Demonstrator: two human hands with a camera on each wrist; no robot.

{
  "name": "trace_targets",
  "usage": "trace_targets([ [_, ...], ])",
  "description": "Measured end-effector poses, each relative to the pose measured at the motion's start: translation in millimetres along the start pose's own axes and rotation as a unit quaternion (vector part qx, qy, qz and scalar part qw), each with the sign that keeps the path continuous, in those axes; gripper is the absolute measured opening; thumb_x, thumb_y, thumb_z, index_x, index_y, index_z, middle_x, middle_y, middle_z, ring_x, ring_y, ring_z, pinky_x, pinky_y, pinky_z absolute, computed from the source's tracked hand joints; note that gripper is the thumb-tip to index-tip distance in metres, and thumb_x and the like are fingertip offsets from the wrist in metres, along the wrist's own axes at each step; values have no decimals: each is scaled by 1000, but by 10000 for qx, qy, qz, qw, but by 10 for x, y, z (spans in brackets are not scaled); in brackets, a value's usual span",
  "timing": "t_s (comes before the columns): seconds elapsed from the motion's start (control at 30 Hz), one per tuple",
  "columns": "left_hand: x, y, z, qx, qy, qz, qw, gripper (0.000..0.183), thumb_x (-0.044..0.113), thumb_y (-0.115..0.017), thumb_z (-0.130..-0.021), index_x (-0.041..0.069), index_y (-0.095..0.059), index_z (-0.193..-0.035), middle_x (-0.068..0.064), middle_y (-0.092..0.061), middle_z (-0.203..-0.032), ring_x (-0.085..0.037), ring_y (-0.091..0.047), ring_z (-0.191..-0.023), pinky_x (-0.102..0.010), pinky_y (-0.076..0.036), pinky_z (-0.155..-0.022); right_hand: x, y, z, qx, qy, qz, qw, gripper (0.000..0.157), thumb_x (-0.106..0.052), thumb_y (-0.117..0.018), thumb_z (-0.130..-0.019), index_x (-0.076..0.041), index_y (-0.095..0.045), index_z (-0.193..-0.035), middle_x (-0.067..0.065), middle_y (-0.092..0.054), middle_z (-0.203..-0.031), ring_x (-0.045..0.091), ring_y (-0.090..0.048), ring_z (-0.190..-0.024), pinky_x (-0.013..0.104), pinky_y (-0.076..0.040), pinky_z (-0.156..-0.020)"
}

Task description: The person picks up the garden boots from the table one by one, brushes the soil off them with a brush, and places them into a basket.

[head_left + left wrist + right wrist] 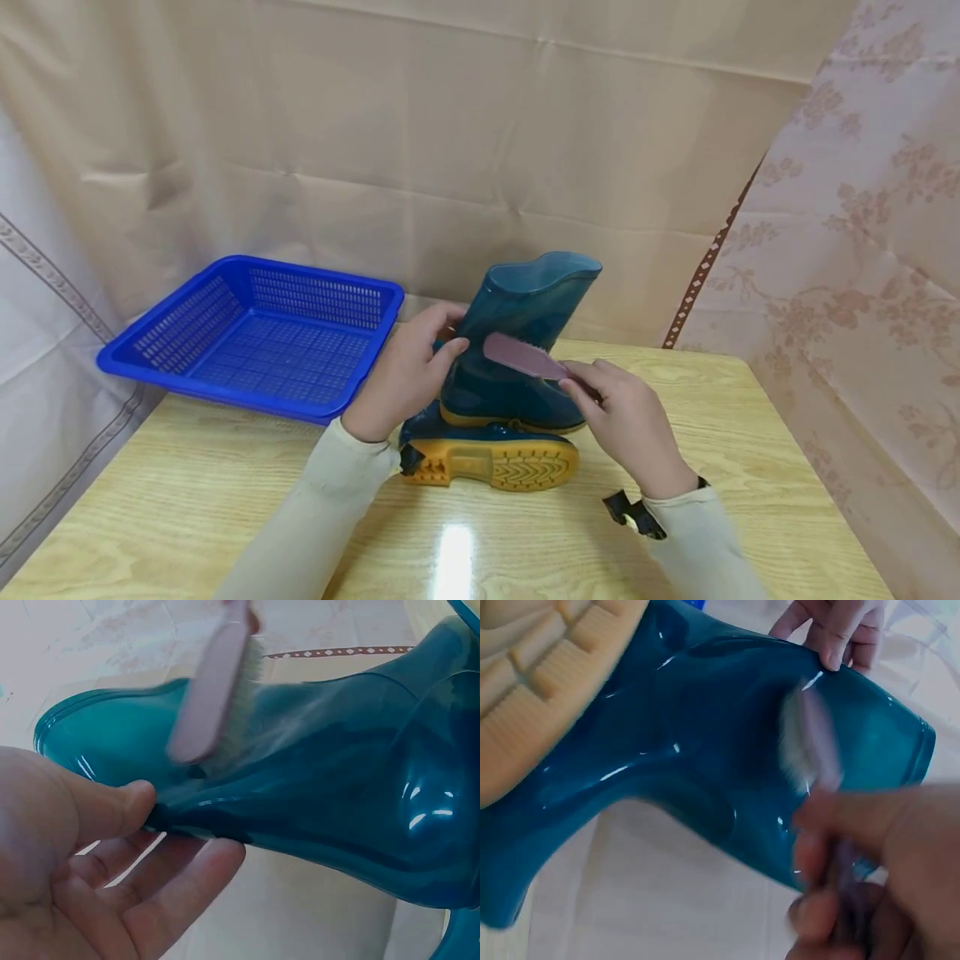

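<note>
A dark teal rain boot point(517, 312) stands tilted on the table, its shaft leaning to the right. My left hand point(405, 371) holds the shaft's left side, with the thumb in front and the fingers behind, as the left wrist view shows at the boot point(322, 780). In my right hand point(630, 421) is the handle of a pinkish brush point(521, 356). Pale bristles of the brush point(799, 742) face the shaft in the right wrist view, blurred there; firm contact is hard to judge. A second boot point(495, 464) lies on its side in front, yellow sole toward me.
A blue plastic basket point(225, 397) with lattice walls sits at the table's left. The wood-grain table point(720, 450) reaches to a beige cloth point(450, 125) behind and a floral cloth point(885, 217) at the right. Black straps circle both wrists.
</note>
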State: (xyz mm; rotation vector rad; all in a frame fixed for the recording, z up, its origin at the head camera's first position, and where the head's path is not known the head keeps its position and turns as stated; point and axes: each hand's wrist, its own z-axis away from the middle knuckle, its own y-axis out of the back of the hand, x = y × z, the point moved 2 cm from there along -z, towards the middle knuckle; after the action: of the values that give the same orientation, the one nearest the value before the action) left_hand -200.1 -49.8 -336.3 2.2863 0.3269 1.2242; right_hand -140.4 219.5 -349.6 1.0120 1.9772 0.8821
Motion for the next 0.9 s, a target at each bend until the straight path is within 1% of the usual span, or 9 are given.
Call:
trace_targets([
  [0.1, -18, -4, -3, 22, 138, 36, 9999, 31, 13, -62, -105, 15, -61, -135, 0, -68, -123, -17, -65, -105, -42, -57, -88, 45, 14, -5, -92, -540, 145, 9984, 22, -17, -74, -97, -8, -77, -118, 2, -70, -83, 13, -50, -62, 28, -40, -54],
  [0.2, -41, -5, 0, 48, 347, 119, 9993, 31, 15, -62, -105, 15, -60, -135, -1, -68, -123, -18, -64, -108, -43, -57, -91, 77, 63, 0, -197, -788, 117, 9966, 20, -17, -73, -98, -8, -77, -115, 3, -71, -83, 16, -52, -63, 30, -42, -55],
  [0.3, -48, 0, 6, 54, 340, 192, 9992, 30, 15, -62, -105, 15, -60, -135, -1, -68, -123, -19, -64, -108, -42, -56, -89, 69, 100, 4, -140, -549, -60, 9984, 15, -18, -74, -97, -10, -76, -110, -2, -67, -79, 14, -51, -62, 29, -42, -55],
  [0.43, -31, 3, 8, -7, 83, 207, 9998, 29, 14, -62, -105, 16, -61, -134, 1, -68, -122, -17, -64, -106, -40, -56, -85, 11, 48, 0, 33, -53, -205, 9998, 12, -18, -75, -97, -12, -75, -107, -5, -66, -82, 11, -50, -63, 27, -44, -55],
  [0.5, -23, 2, 8, -25, -18, 201, 9998, 29, 13, -62, -105, 16, -62, -134, 2, -68, -122, -16, -64, -104, -39, -56, -84, -15, 7, -3, 40, -88, -199, 9998, 14, -18, -75, -97, -11, -76, -109, -2, -70, -87, 11, -53, -66, 27, -48, -59],
  [0.57, -24, 2, 11, -15, -40, 173, 9998, 30, 12, -62, -105, 16, -62, -134, 1, -67, -123, -15, -64, -104, -40, -56, -85, -14, -14, -5, -6, -332, -123, 9994, 15, -18, -75, -97, -10, -77, -109, 1, -73, -89, 13, -55, -67, 29, -49, -60],
  [0.63, -33, -1, 10, 9, -6, 158, 9999, 30, 12, -62, -105, 15, -62, -134, 0, -67, -124, -16, -64, -104, -41, -56, -87, 1, 3, -2, -65, -633, -25, 9980, 15, -18, -75, -97, -9, -78, -108, 3, -72, -86, 15, -55, -65, 31, -48, -58],
  [0.7, -40, -5, 11, 39, 55, 118, 9999, 30, 13, -62, -105, 15, -61, -135, 0, -67, -124, -17, -63, -105, -41, -56, -88, 23, 30, 5, -127, -710, 19, 9974, 14, -18, -74, -97, -10, -78, -108, 1, -71, -84, 14, -53, -64, 30, -44, -57],
  [0.9, -14, -8, 17, 0, -56, 162, 9999, 28, 12, -63, -104, 16, -62, -132, 1, -67, -120, -15, -63, -101, -39, -56, -82, -21, 16, 7, -215, -115, -342, 9991, 15, -19, -74, -97, -13, -78, -110, -4, -69, -88, 11, -53, -67, 28, -47, -58],
])
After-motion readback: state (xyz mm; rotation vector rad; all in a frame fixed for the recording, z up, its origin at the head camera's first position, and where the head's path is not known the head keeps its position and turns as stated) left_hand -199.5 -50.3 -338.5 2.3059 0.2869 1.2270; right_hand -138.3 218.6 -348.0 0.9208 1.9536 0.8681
